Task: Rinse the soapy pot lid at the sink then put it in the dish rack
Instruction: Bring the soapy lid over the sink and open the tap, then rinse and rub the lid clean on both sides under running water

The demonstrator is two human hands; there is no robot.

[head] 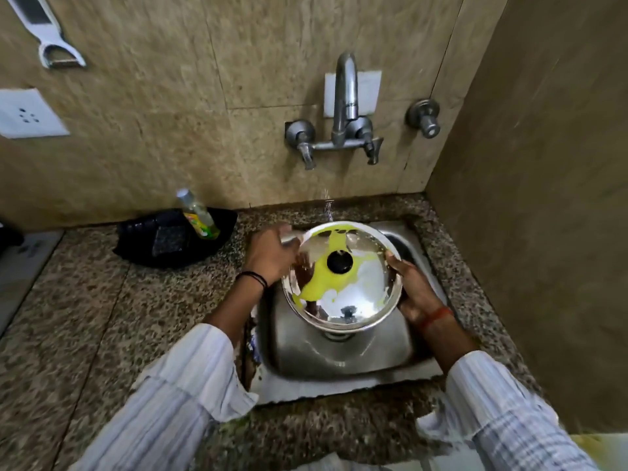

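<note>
A shiny steel pot lid [360,294] with a black knob [339,261] is held tilted over the steel sink [339,358]. Yellow-green soap covers part of its top. My left hand [270,254] grips the lid's far-left rim. My right hand [413,287] holds the right rim from beneath. A thin stream of water [328,207] falls from the wall tap [345,107] onto the lid's far edge. No dish rack is in view.
A black tray [142,241] with a dish-soap bottle [197,214] and a scrub pad sits on the granite counter [102,317] left of the sink. A tiled wall rises close on the right. A peeler [51,45] and a socket [27,113] are on the back wall.
</note>
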